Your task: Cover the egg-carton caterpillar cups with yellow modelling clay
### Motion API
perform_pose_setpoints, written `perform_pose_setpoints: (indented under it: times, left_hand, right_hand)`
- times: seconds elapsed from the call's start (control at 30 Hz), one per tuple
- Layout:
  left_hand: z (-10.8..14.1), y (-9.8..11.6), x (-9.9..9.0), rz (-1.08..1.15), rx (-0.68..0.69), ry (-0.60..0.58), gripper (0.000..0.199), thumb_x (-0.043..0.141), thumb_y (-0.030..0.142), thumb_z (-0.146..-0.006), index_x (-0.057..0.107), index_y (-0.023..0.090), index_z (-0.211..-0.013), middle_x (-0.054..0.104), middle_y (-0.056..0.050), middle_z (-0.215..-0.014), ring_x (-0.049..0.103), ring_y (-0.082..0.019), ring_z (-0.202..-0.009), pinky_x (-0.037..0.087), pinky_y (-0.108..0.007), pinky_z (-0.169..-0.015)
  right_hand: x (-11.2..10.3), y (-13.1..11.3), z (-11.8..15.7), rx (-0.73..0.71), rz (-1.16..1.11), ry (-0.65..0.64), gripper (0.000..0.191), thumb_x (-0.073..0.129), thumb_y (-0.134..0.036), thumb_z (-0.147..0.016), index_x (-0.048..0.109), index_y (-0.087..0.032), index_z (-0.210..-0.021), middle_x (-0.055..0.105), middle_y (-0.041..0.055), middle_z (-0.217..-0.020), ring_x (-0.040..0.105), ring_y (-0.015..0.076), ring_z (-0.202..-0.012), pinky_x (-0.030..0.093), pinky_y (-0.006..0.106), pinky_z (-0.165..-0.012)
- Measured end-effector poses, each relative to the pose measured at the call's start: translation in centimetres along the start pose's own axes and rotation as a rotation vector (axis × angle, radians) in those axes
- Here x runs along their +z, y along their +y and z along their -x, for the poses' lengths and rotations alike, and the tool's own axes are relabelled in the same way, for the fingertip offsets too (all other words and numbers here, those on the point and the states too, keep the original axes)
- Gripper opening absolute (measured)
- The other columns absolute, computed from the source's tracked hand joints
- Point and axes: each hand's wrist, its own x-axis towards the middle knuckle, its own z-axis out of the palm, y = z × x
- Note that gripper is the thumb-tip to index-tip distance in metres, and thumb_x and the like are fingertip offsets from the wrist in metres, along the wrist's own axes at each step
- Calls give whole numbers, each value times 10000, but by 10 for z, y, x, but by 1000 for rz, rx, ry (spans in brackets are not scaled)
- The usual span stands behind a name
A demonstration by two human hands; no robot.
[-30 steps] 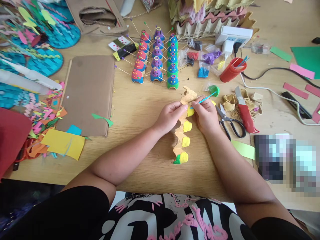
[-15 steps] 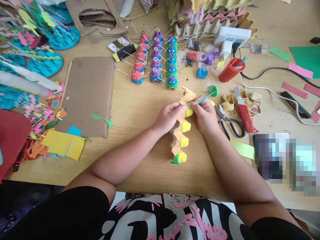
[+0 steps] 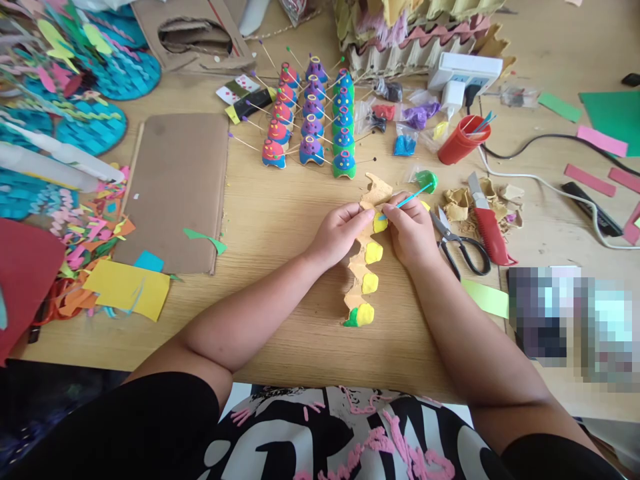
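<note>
Centre: my left hand pinches the strip, my right hand a stick; yellow patches present, green clay lowest, top bare.

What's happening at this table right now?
A person's left hand grips the upper part of a tan carton strip bearing yellow patches and one green patch at its near end. The right hand holds a thin blue stick beside the strip. Beyond them stand three rows of decorated figures; scissors lie to the right.
</note>
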Motion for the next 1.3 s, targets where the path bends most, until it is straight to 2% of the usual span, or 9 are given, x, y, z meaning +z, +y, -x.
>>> perform_pose_setpoints:
  times: [0.27, 0.5, 0.7, 0.9, 1.3]
  left_hand:
    - [0, 1, 0, 8, 4, 20, 461, 725, 519, -948, 523, 194, -692, 376, 31, -685, 329, -112, -663, 285, -287, -624]
    - [1, 1, 1, 37, -15, 8, 416, 728, 510, -947, 591, 188, -720, 437, 26, -695, 374, -116, -675, 318, -286, -649]
    - [0, 2, 0, 57, -29, -1, 413, 736, 525, -940, 624, 184, -737, 486, 20, -712, 402, -119, -687, 344, -285, -667]
    - [0, 0, 0, 22, -13, 11, 436, 730, 517, -954, 574, 193, -709, 421, 28, -685, 368, -120, -674, 320, -290, -655]
    - [2, 2, 0, 31, -32, 7, 409, 712, 494, -962, 570, 193, -725, 427, 26, -698, 377, -118, -681, 326, -288, -660]
  right_hand:
    - [0, 3, 0, -68, 59, -14, 427, 952, -478, -725, 591, -252, -762, 505, -53, -686, 413, 113, -639, 335, 284, -596]
    - [-3, -2, -2, 17, -33, -4, 427, 906, -450, -738, 534, -242, -721, 483, -45, -679, 435, 114, -655, 381, 292, -644]
    - [-4, -2, -5, 8, -85, 30, 433, 901, -446, -744, 514, -252, -741, 460, -53, -678, 449, 113, -651, 422, 287, -658]
    - [-2, -1, -2, 22, -30, 28, 436, 935, -471, -718, 562, -245, -702, 504, -49, -660, 432, 116, -641, 370, 295, -629]
    - [-2, 2, 0, 24, 43, 23, 390, 903, -424, -750, 555, -249, -740, 493, -60, -651, 393, 108, -607, 277, 304, -609]
